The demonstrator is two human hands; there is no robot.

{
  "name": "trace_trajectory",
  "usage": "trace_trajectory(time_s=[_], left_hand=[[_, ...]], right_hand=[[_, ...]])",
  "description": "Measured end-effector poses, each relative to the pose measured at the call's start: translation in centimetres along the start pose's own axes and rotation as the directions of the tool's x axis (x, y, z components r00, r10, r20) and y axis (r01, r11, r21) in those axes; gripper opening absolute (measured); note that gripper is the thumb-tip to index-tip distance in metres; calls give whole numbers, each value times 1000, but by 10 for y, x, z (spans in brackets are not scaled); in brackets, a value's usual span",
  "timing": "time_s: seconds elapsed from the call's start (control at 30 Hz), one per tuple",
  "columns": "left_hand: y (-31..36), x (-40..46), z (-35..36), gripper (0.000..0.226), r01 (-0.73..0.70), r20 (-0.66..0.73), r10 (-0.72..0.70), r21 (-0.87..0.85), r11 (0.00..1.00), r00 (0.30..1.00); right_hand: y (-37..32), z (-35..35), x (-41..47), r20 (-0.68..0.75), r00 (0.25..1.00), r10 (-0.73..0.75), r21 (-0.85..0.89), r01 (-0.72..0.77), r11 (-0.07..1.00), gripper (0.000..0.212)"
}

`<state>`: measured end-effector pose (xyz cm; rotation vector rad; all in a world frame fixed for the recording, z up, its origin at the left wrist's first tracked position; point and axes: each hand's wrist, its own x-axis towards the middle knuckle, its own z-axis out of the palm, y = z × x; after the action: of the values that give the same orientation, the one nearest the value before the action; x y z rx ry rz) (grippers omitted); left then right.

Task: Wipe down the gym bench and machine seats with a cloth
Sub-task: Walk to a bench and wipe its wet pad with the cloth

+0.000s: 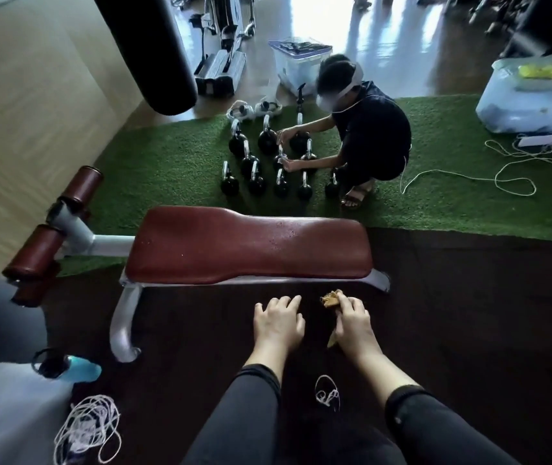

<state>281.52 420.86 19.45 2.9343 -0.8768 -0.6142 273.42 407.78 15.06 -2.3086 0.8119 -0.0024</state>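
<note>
Bench (247,246): red pad, just ahead of both hands, long axis running left to right across view.
Cloth (330,299): tan, bunched, pinched in right hand (351,322), low over dark floor, short of pad's near edge.
Left hand (279,322): fingers spread and relaxed, holding nothing.
Nearer hand: right, by pad's right end.
Next move, likely: forward and up onto pad, then strokes along its length.

My bench (247,245) pad is dark red on a silver-grey frame. My cloth (331,299) is mustard yellow, my sleeves (254,394) charcoal. Black kettlebells (267,140) sit on green turf (174,162) mid-frame; white cord (87,427) coils lower left.
</note>
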Motion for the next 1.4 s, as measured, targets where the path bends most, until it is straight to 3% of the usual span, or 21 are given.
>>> trace_trajectory(time_s=[0.1, 0.37, 0.67, 0.77, 0.87, 0.93, 1.07, 1.2, 1.4], left_hand=[[13, 53, -16, 51, -10, -11, 10, 6, 1000, 1000], [23, 174, -11, 51, -52, 8, 52, 34, 998, 999], [31, 333, 119, 51, -215, 25, 214, 42, 976, 977], [31, 390, 166, 52, -243, 10, 243, 70, 967, 970], [30, 442, 206, 51, -271, -31, 275, 107, 957, 961], [29, 469, 229, 51, -292, -115, 302, 97, 951, 946], [26, 499, 254, 51, -320, -291, 339, 111, 941, 895], [26, 497, 260, 53, -299, -315, 325, 129, 945, 892], [25, 491, 257, 54, -290, -287, 316, 131, 948, 904]], right_hand=[[3, -11, 54, -13, 1000, -29, -20, 28, 999, 48], [34, -1, 174, -19, 999, 42, -29, -43, 999, 61], [155, 100, 306, -316, 948, 49, 17, -46, 999, 43], [197, 133, 347, -307, 951, 23, -10, -28, 1000, 41], [236, 170, 382, -257, 959, -120, -136, 87, 987, 60], [256, 189, 398, -283, 942, -180, -127, 149, 981, 61], [275, 201, 411, -413, 850, -327, -152, 290, 945, 52], [272, 200, 411, -425, 841, -334, -162, 292, 943, 49], [259, 202, 391, -384, 864, -326, -328, 203, 923, 61]])
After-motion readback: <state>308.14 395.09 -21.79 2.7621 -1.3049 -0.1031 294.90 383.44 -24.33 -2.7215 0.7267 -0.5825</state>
